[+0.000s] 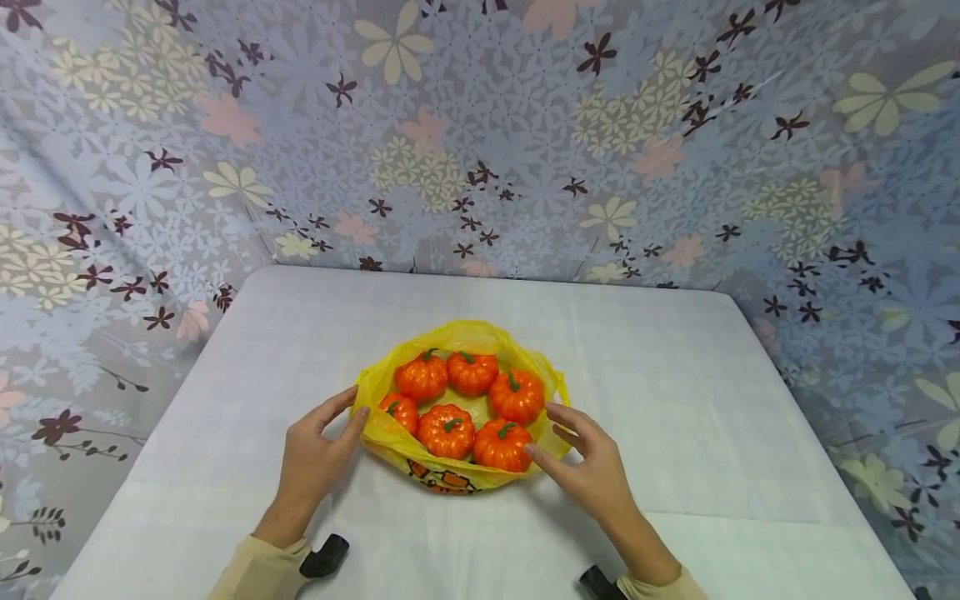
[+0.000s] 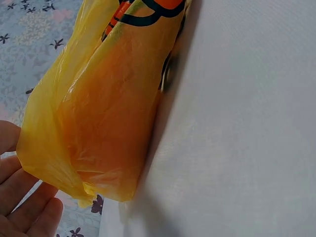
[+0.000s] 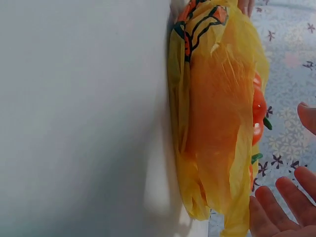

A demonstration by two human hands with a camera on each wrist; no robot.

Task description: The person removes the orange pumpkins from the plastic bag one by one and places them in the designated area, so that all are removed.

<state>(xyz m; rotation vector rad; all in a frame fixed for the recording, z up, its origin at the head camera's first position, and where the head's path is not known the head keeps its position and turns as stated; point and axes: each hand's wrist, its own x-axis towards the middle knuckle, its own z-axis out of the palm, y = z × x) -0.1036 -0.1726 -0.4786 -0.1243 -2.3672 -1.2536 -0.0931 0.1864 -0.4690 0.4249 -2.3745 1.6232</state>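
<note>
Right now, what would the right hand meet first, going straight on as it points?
The right hand would likely meet the yellow bag first, at its right rim; fingertip depth is unclear.

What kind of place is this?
Probably a makeshift indoor recording booth, though that's a guess. Floral-patterned walls closely surround a white table, where a yellow bag of orange pumpkins sits.

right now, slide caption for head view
Left hand and right hand frame a yellow bag of six orange pumpkins on a white table.
</note>
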